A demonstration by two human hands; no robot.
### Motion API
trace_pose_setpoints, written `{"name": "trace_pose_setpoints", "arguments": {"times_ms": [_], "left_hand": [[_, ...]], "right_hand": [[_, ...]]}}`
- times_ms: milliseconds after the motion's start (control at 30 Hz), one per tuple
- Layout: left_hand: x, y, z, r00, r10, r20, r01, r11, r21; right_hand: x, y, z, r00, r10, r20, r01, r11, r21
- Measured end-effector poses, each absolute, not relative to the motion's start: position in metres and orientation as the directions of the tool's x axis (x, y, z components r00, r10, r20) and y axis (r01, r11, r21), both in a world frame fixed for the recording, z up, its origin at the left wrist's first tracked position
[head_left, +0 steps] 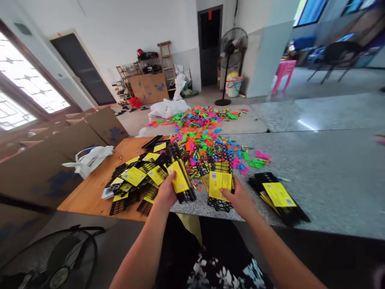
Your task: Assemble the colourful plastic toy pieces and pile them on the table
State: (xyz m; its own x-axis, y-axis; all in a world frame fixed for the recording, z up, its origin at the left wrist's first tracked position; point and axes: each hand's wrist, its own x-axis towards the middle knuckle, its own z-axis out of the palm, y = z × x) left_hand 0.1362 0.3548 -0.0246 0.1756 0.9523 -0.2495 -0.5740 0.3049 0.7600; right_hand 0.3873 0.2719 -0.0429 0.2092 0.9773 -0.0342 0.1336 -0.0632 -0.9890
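Note:
My left hand (167,192) is closed round a stack of black plastic racks (187,193) with yellow labels, tilted above the table edge. In my right hand (240,196) is a black lattice rack (221,204) with a yellow label (215,182), my thumb lying across the label. Part of another labelled rack shows behind it. To the left, a loose pile of similar black racks (132,176) covers part of the wooden board. Right of my right hand lies another stack of black racks (279,196). Behind both hands spreads a heap of small bright plastic pieces (198,140).
A white plastic bag (92,159) hangs at the board's left edge beside large cardboard boxes (60,160). The grey stone tabletop (325,180) extends right. A fan (60,261) stands low at left; another fan (230,56) stands beyond the tables.

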Motion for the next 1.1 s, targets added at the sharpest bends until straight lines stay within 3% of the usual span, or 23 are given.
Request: {"name": "trace_pose_setpoints", "arguments": {"times_ms": [133,233,400,500,567,667,833,1100], "left_hand": [[0.213,0.305,-0.068,0.253,0.903,-0.347,-0.398,0.424,0.814],[0.260,0.274,-0.095,0.242,0.933,-0.265,-0.295,0.331,0.897],[0.293,0.256,-0.117,0.376,0.925,-0.054,-0.159,0.122,0.980],[0.290,0.276,-0.118,0.225,0.974,0.029,-0.192,0.015,0.981],[0.286,0.300,-0.115,0.100,0.994,0.042,-0.196,-0.022,0.980],[0.285,0.334,-0.111,0.157,0.986,0.055,-0.176,-0.026,0.984],[0.300,0.350,-0.115,0.372,0.927,0.048,-0.118,-0.004,0.993],[0.332,0.347,-0.122,0.237,0.971,-0.043,-0.073,0.062,0.995]], "right_hand": [[0.396,0.240,-0.042,0.207,0.977,0.056,0.287,-0.006,-0.958],[0.402,0.216,-0.047,0.213,0.976,0.039,0.383,-0.047,-0.923],[0.433,0.200,-0.056,0.232,0.969,0.083,0.683,-0.102,-0.723],[0.455,0.201,-0.055,0.168,0.974,0.155,0.832,-0.055,-0.553],[0.466,0.202,-0.056,0.107,0.986,0.126,0.892,-0.039,-0.450],[0.473,0.203,-0.063,0.089,0.995,0.035,0.931,-0.071,-0.357],[0.478,0.198,-0.077,0.199,0.980,-0.003,0.931,-0.190,-0.313],[0.485,0.191,-0.084,0.221,0.957,0.186,0.920,-0.142,-0.364]]}}
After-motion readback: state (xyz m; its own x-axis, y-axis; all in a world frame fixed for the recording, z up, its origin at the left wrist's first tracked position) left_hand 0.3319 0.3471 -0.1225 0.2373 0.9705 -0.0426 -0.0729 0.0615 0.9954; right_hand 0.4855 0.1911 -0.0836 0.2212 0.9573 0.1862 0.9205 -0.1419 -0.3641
